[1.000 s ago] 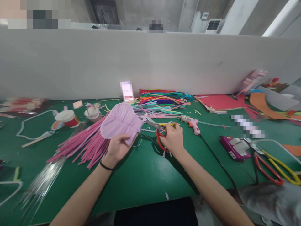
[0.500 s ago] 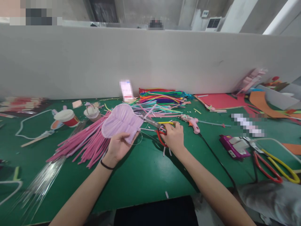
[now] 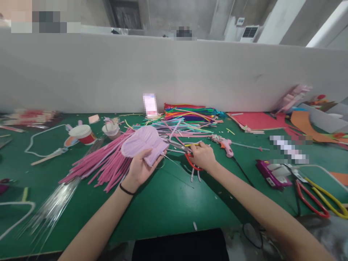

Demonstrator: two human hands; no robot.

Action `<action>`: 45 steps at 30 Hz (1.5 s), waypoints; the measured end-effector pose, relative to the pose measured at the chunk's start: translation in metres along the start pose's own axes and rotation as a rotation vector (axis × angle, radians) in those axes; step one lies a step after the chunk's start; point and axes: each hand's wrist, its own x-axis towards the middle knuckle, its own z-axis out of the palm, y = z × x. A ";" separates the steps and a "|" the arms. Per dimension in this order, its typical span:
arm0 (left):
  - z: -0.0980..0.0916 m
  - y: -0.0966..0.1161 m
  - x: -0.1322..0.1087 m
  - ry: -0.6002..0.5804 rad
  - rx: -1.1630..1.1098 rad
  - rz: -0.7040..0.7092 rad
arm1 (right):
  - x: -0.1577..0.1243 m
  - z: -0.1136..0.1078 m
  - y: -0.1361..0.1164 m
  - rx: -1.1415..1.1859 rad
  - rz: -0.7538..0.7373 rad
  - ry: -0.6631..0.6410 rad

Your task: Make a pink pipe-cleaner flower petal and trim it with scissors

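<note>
My left hand is closed on a light purple heart-like piece made of pipe cleaners, its thumb lying over the front near the lower right corner. A thin wire sticks out from that corner. My right hand grips red-and-yellow handled scissors, whose blades point left to the right edge of the purple piece. Whether the blades touch it cannot be told. Behind and left of the left hand lies a bundle of pink pipe cleaners. Short purple offcuts lie below the scissors.
Multicoloured pipe cleaners lie at the back. A pink glue gun, purple power strip and large pliers are at the right. A paper cup and clear sticks are at the left.
The purple piece has tilted and dropped slightly in my left hand. The scissors have turned flatter, with my right hand slightly farther right. The view has shifted a little.
</note>
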 end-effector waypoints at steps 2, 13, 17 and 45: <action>-0.001 0.000 0.002 -0.015 -0.026 -0.002 | 0.002 -0.001 0.002 -0.015 -0.034 -0.054; -0.005 0.003 0.007 0.124 -0.034 0.044 | 0.009 -0.024 0.026 0.096 0.137 0.129; -0.006 0.005 0.009 0.144 -0.037 0.081 | -0.002 -0.043 0.030 0.119 0.061 0.183; 0.003 0.024 0.005 0.346 -0.176 0.395 | -0.045 -0.020 -0.087 0.587 0.072 0.131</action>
